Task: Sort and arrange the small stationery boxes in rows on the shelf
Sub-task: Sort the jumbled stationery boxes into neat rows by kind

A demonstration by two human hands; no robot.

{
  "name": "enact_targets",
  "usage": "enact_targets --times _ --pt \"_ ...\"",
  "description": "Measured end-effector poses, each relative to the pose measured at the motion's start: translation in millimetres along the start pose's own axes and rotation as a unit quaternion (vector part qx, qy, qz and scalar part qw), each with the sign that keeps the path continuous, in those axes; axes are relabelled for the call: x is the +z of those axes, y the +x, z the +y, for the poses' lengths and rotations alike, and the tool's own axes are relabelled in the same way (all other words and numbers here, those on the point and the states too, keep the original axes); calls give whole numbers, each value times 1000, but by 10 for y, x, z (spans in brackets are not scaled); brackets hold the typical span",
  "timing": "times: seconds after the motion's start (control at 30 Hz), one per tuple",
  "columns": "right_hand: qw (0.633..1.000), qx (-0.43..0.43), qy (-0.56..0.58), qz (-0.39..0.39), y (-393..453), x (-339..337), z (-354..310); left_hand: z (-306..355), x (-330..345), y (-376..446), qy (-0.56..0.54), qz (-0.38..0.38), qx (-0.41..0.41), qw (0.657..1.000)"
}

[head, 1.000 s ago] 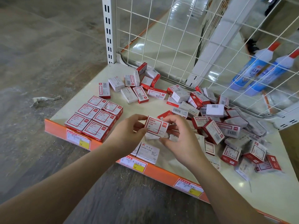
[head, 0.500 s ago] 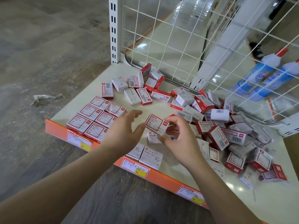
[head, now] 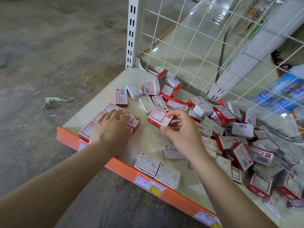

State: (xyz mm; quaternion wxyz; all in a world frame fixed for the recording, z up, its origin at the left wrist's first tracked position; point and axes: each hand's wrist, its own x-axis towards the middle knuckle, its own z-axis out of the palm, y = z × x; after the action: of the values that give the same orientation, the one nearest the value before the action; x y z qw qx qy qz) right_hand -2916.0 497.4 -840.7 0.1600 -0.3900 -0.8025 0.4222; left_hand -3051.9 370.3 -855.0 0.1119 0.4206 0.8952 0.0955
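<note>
Fingers of the right hand (head: 184, 134) pinch a red-and-white box (head: 159, 118) at frame centre, while the left hand (head: 111, 130) lies flat with straight fingers on the arranged rows (head: 133, 120) at left; placement beside them presumably follows, requiring edge alignment.

From my remote seat I saw a cream shelf board (head: 153, 139) with an orange front strip (head: 125, 171) carrying price labels (head: 148, 186). At centre left of the frame, red-and-white boxes (head: 131, 118) lay flat in tidy rows near the front edge. Two white paper-clip boxes (head: 157, 170) sat side by side just behind the strip at lower centre, with a white staples box (head: 171, 152) a little behind them. Loose boxes (head: 148, 94) were scattered toward the back corner, and a jumbled heap (head: 243, 145) filled the right side of the frame against the wire grid (head: 194, 46).
</note>
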Motion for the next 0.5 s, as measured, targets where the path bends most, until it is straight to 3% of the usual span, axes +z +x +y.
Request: enact_targets --times 0.5 --pt "995 -19 -92 -36 557 554 -306 -186 14 110 -37 7 41 998"
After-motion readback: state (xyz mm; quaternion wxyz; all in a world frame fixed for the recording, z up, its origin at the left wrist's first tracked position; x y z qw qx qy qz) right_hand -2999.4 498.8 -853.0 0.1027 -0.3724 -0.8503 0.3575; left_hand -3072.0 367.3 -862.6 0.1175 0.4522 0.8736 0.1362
